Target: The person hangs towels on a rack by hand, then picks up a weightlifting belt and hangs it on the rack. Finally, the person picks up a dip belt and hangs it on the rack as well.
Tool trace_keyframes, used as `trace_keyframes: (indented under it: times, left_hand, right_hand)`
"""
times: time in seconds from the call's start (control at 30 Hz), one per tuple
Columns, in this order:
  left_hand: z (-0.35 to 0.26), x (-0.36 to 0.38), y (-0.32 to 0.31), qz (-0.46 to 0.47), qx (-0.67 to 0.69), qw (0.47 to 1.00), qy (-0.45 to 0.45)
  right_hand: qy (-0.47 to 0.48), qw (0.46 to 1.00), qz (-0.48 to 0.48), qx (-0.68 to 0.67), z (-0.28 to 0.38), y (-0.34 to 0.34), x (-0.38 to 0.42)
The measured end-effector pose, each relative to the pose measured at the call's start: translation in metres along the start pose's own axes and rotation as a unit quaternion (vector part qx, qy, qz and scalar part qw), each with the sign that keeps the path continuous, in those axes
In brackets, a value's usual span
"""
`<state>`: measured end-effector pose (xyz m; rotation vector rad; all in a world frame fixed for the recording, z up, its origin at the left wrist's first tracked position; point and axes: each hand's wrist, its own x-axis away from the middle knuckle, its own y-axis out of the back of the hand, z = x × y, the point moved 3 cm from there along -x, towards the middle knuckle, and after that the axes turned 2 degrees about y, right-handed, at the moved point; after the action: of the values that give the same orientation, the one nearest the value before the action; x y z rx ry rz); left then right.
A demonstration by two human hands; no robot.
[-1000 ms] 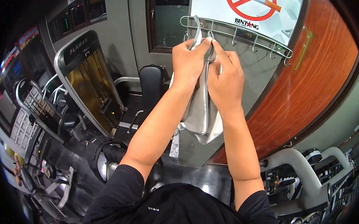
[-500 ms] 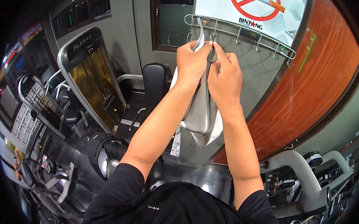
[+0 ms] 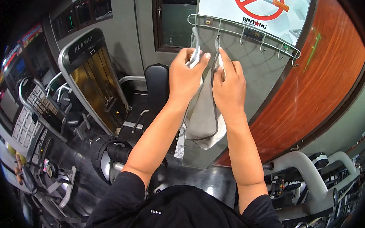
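Pinching one edge of a cloth (image 3: 202, 119) between thumb and fingers, the right hand (image 3: 229, 81) is closed on it, its index finger pointing up. The left hand (image 3: 187, 75) is half curled about another strip of the cloth, thumb standing away from the fingers; whether it grips firmly, I cannot tell. The cloth, grey and white, hangs between the hands and below them, one narrow end rising just above the right fingertips to a hook (image 3: 218, 35); whether it is looped on, I cannot tell. The hook belongs to a rack (image 3: 264, 39) above the hands, reaching off to their right, below a poster (image 3: 260, 11). Right of the hands stands a wood panel (image 3: 310, 83); left of them, a black pad (image 3: 157, 84) and, farther out, a machine (image 3: 92, 77).
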<state>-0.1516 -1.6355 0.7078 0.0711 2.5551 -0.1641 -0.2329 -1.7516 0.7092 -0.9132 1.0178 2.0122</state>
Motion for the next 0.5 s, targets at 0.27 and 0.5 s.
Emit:
trace_keyframes:
  times: [0.27,0.5]
  left_hand:
    - [-0.012,0.033,0.051,0.047,-0.032,0.998,-0.04]
    - [-0.038,0.065,0.092,0.037,-0.066,0.996,-0.055]
  right_hand:
    - [-0.007,1.0,-0.015,0.017,0.002,0.004,0.013]
    - [0.019,0.999,-0.018,0.021,0.014,0.006,0.02]
